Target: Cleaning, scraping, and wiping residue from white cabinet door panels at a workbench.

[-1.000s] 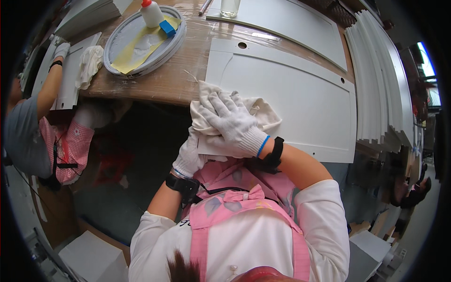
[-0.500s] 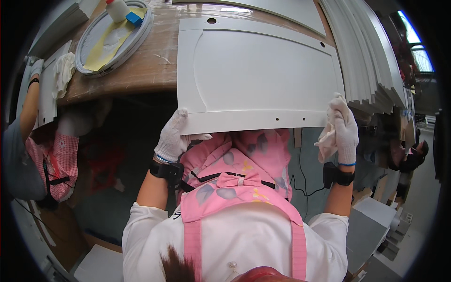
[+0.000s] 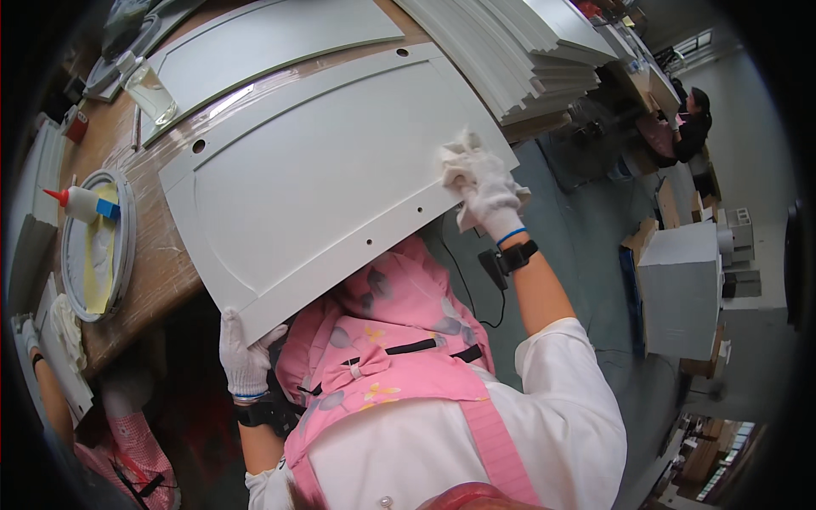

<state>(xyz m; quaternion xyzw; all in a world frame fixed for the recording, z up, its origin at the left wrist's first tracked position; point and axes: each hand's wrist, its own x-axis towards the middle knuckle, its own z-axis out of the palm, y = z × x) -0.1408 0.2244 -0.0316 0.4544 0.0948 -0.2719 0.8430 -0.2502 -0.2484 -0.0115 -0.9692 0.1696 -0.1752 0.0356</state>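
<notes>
A white framed panel [image 3: 323, 161] with a recessed middle lies tilted across the table's front edge, its near side jutting out over my lap. At its near left corner my left hand [image 3: 245, 353], in a white knit glove, is closed on the edge, thumb and fingers around it. My right hand [image 3: 489, 191], gloved too, holds a crumpled whitish cloth [image 3: 463, 157] against the panel's right end. Part of the cloth hangs down past the edge. Two round holes show along the far rail and two small ones along the near rail.
On the brown table [image 3: 174, 255] stand a round lid [image 3: 127, 246] bearing a glue bottle [image 3: 82, 204] and a clear bottle [image 3: 151, 89]. Another white panel [image 3: 272, 42] lies behind. Stacked panels [image 3: 510, 59] rise at the right. A co-worker's gloved hand [image 3: 30, 333] is at the far left.
The panel has turned anticlockwise in view, its left end now nearer me. My right hand has brought the cloth from beside the panel onto its right end. My left hand keeps the near corner.
</notes>
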